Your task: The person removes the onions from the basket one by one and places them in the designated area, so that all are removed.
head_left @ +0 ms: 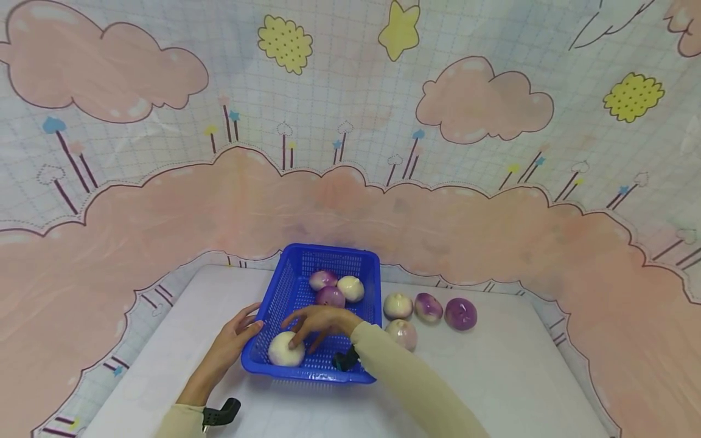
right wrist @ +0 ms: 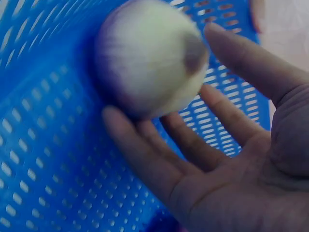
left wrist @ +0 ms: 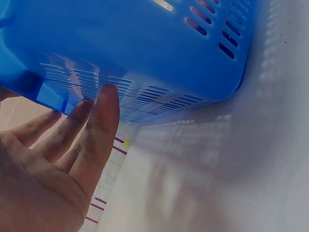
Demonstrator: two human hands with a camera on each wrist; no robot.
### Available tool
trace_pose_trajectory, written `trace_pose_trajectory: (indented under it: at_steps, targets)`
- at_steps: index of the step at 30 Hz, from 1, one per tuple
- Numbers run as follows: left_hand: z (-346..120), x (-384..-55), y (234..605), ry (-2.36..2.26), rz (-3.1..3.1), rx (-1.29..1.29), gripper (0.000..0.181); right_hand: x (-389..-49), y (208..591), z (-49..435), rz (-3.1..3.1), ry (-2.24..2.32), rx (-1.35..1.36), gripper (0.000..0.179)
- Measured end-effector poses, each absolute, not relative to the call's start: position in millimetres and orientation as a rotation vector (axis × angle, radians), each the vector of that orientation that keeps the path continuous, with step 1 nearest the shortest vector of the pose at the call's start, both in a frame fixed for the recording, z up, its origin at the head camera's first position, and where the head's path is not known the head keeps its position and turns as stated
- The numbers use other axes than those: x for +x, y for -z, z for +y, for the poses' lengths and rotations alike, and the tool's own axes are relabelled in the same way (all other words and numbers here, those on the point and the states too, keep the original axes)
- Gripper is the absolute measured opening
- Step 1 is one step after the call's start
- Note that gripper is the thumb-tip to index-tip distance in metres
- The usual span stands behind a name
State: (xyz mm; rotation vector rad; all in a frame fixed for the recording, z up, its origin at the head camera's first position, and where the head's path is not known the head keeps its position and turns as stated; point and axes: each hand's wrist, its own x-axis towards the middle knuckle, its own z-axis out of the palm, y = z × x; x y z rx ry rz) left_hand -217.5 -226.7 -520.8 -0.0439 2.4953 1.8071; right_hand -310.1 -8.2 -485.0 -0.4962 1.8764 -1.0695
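Observation:
A blue perforated plastic basket (head_left: 306, 373) stands on the white table, and a whitish turnip (head_left: 286, 349) lies in its near left corner. My right hand (head_left: 323, 321) reaches into the basket over that turnip. In the right wrist view, the thumb and spread fingers lie around the turnip (right wrist: 149, 60), not closed tightly on it; a brown patch marks its skin. My left hand (head_left: 232, 337) is at the basket's left side, its fingers extended against the wall (left wrist: 145, 94). Farther back in the basket are a purple-and-white turnip (head_left: 323, 280), a pale one (head_left: 350, 288) and a purple one (head_left: 331, 297).
Right of the basket, on the table (head_left: 493, 377), lie a pale turnip (head_left: 398, 306), a purple-and-white one (head_left: 428, 308), a purple one (head_left: 461, 314) and a pinkish one (head_left: 402, 334) partly behind the right forearm. A cloud-patterned cloth (head_left: 350, 219) rises behind the table.

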Motion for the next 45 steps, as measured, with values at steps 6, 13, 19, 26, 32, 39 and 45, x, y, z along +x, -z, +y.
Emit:
trace_pose_trajectory:
  at_steps: [6, 13, 19, 26, 32, 39, 45]
  targets:
    - [-226, -217, 520, -1.811, 2.494, -0.047, 0.063, -310, 488, -10, 1.878, 1.065, -0.496, 0.043]
    - [-226, -217, 521, -1.810, 2.498, -0.029, 0.064, -309, 486, -9, 1.896, 1.076, -0.501, 0.040]
    - [-227, -217, 521, -1.826, 2.493, -0.018, 0.064, -310, 481, -5, 1.924, 1.087, -0.535, 0.038]
    - [-226, -216, 521, -1.823, 2.496, -0.037, 0.064, -309, 473, 2, 1.895, 1.189, -0.546, 0.038]
    - [-226, -215, 520, -1.801, 2.513, -0.046, 0.065, -303, 459, 10, 1.896, 1.265, -0.584, 0.040]
    - [-226, -216, 520, -1.801, 2.525, -0.048, 0.064, -297, 449, 21, 1.859, 1.370, -0.610, 0.041]
    - [-225, -215, 521, -1.811, 2.523, -0.054, 0.063, -293, 441, 28, 1.874, 1.415, -0.618, 0.042]
